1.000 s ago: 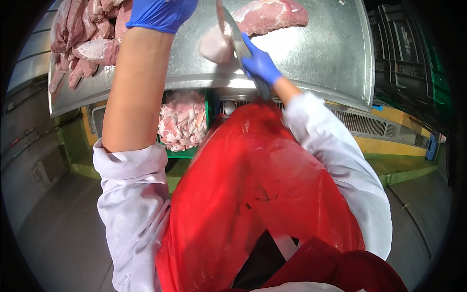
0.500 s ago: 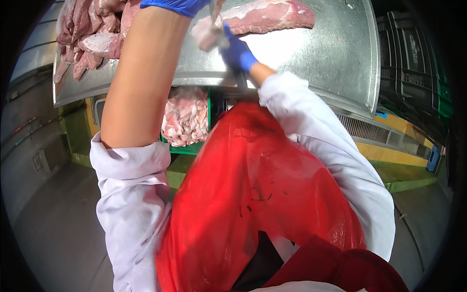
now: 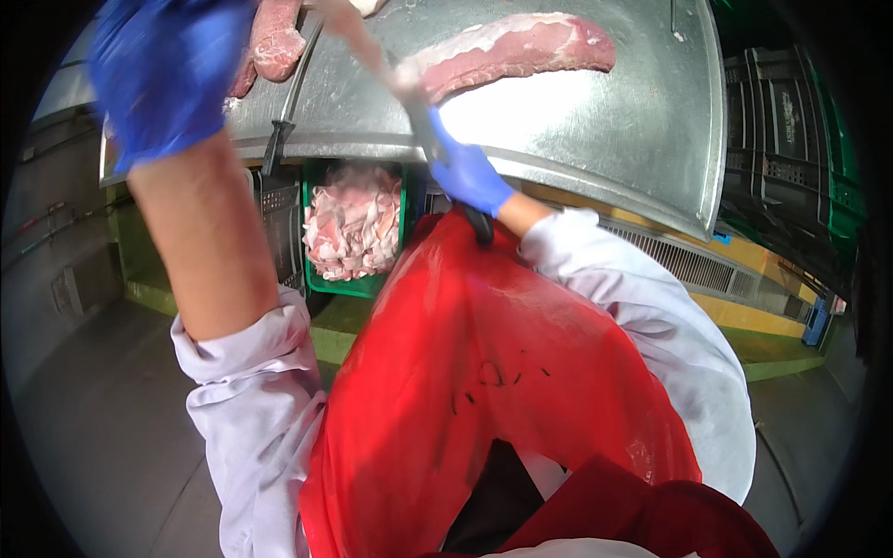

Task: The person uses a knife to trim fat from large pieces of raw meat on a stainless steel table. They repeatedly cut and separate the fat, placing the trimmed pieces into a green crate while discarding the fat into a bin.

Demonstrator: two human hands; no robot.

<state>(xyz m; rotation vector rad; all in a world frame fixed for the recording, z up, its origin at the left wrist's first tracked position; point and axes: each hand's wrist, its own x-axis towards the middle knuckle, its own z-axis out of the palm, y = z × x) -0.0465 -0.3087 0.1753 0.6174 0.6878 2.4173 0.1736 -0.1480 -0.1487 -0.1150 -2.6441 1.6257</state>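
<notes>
My left hand (image 3: 172, 74), in a blue glove, is raised at upper left; motion smears its fingers, and I cannot tell what it holds. My right hand (image 3: 460, 167), also gloved, is closed on a dark knife (image 3: 419, 119) angled over the table's front edge. A blurred pale pink strip (image 3: 358, 37) lies along the line of the blade. A long piece of raw meat (image 3: 521, 46) rests right of the blade on the steel table (image 3: 633, 130). More raw pieces (image 3: 277, 46) lie at upper left, beside a second long tool with a black handle (image 3: 276, 144).
Below the table's edge a green crate (image 3: 312, 279) holds pale meat trimmings (image 3: 353, 223). A grey crate (image 3: 279, 214) stands left of it. Dark plastic crates (image 3: 772, 130) are stacked at right. A red apron (image 3: 502, 335) covers my front.
My left hand has swung left and lower in the picture. My right hand and the knife are lower than half a second ago. The black-handled tool at left has come into sight.
</notes>
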